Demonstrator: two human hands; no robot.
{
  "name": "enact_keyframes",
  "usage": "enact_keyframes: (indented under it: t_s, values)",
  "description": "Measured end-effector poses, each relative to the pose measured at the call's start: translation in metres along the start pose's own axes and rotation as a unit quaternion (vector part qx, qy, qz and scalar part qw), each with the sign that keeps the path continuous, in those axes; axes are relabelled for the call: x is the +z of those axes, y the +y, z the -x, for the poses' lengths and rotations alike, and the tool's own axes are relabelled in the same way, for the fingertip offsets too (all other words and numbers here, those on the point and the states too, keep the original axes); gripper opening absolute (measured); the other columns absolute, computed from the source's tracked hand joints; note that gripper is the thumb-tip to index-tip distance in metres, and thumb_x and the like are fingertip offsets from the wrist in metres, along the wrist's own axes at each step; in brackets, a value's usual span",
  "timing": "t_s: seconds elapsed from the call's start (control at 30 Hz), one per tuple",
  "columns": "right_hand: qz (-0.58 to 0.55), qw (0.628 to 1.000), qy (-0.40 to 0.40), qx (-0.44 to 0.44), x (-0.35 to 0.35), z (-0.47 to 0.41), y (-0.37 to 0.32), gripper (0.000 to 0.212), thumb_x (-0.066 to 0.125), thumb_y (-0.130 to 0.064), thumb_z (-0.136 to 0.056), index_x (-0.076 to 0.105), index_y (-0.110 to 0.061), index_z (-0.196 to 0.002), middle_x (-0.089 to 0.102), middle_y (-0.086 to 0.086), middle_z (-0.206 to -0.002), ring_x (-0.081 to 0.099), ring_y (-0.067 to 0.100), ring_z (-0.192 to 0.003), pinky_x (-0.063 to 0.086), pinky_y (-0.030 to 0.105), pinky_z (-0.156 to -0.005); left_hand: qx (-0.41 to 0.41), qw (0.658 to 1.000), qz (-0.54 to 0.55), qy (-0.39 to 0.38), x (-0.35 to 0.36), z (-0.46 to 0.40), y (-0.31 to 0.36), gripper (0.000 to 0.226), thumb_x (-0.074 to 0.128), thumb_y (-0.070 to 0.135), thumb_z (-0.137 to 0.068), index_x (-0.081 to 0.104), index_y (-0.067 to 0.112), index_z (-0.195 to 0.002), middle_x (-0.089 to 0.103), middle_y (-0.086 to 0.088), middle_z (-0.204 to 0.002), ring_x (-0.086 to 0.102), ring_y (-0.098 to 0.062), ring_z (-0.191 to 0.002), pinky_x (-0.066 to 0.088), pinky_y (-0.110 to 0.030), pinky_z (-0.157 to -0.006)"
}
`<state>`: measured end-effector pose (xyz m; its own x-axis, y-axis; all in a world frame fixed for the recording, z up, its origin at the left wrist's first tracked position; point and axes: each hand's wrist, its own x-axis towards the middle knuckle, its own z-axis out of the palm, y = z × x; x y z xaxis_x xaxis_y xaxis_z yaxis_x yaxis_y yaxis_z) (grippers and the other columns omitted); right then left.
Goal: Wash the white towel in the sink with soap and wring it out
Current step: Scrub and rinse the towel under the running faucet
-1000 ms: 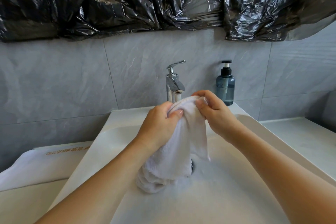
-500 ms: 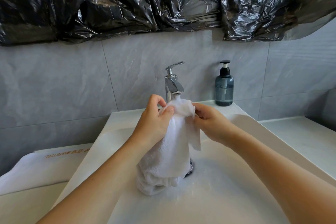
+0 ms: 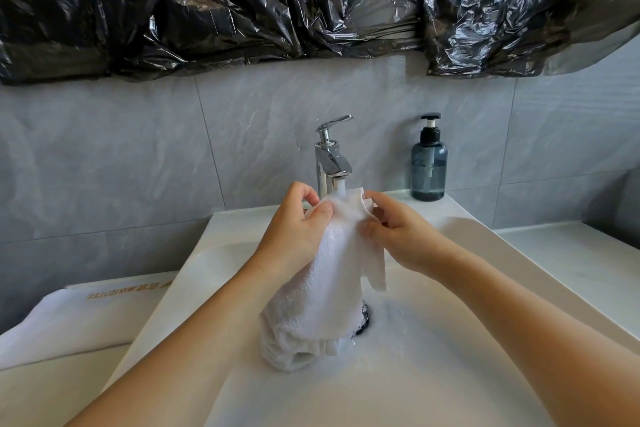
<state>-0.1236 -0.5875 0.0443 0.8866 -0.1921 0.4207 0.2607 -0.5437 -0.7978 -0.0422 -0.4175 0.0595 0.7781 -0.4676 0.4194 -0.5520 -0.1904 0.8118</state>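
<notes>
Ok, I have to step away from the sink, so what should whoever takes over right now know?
Left hand and right hand each pinch the top of the white towel, holding it up under the running faucet.
The towel's lower end rests bunched in the sink by the drain.
Soap bottle stands on the back ledge, right of the faucet.
Done: towel is being wetted.
Left: whether soap is on yet isn't visible; wringing remains.

1. We find one printed line only: gold lettering on the white folded cloth (image 3: 69, 319) lying left of the left hand (image 3: 294, 236), beside the sink (image 3: 519, 253). It appears upside down from our view and too blurred to read.
2. We see no legible label on the soap bottle (image 3: 428, 166) beyond the right hand (image 3: 398, 236).
</notes>
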Motion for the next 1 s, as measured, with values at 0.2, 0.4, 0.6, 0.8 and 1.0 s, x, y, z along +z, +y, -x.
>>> enact_keyframes:
  t_s: [0.2, 0.4, 0.6, 0.8, 1.0]
  values:
    - [0.017, 1.0, -0.005, 0.004, -0.002, -0.001, 0.0, 0.05, 0.053, -0.013, -0.099, 0.039, -0.038, -0.141, 0.058, 0.007, -0.074, 0.053, 0.021, -0.07, 0.048, 0.036, -0.07, -0.018, 0.999, 0.034, 0.001, -0.001, 0.001, 0.004, 0.017, 0.056, 0.034, -0.095, 0.047, 0.019, -0.093, 0.045, -0.004, -0.066, 0.04, -0.018, -0.06, 0.032, -0.034, -0.06]
    - [0.029, 0.999, -0.01, 0.008, -0.004, 0.0, -0.001, 0.021, 0.054, -0.019, -0.1, 0.057, -0.026, -0.119, 0.067, 0.001, -0.085, 0.062, 0.019, -0.078, 0.05, 0.041, -0.076, -0.036, 0.998, 0.052, 0.0, -0.001, 0.001, 0.007, 0.013, 0.054, 0.026, -0.1, 0.051, 0.015, -0.093, 0.047, -0.002, -0.07, 0.041, -0.016, -0.064, 0.033, -0.031, -0.061]
    - [0.022, 1.0, 0.012, 0.009, -0.003, 0.001, -0.007, 0.013, 0.052, -0.02, -0.101, 0.061, -0.029, -0.101, 0.069, -0.007, -0.085, 0.064, 0.018, -0.082, 0.05, 0.035, -0.074, -0.05, 0.997, 0.061, -0.005, -0.001, 0.0, 0.008, 0.013, 0.05, 0.022, -0.102, 0.054, 0.018, -0.09, 0.047, 0.001, -0.075, 0.041, -0.013, -0.068, 0.033, -0.03, -0.063]
    - [0.025, 1.0, 0.018, 0.004, -0.003, 0.0, -0.004, 0.012, 0.052, -0.021, -0.1, 0.06, -0.029, -0.096, 0.065, -0.009, -0.081, 0.058, 0.011, -0.076, 0.044, 0.029, -0.07, -0.067, 0.996, 0.056, -0.015, -0.001, 0.002, 0.012, 0.015, 0.049, 0.024, -0.103, 0.054, 0.017, -0.09, 0.049, -0.002, -0.074, 0.043, -0.014, -0.068, 0.033, -0.03, -0.062]
    - [0.012, 1.0, 0.017, 0.008, -0.003, 0.0, -0.002, 0.014, 0.051, -0.021, -0.101, 0.06, -0.029, -0.095, 0.065, -0.005, -0.082, 0.058, 0.015, -0.077, 0.045, 0.034, -0.071, -0.071, 0.995, 0.06, -0.019, -0.003, 0.002, 0.013, 0.017, 0.049, 0.025, -0.103, 0.054, 0.018, -0.088, 0.048, -0.001, -0.079, 0.042, -0.015, -0.073, 0.033, -0.03, -0.065]
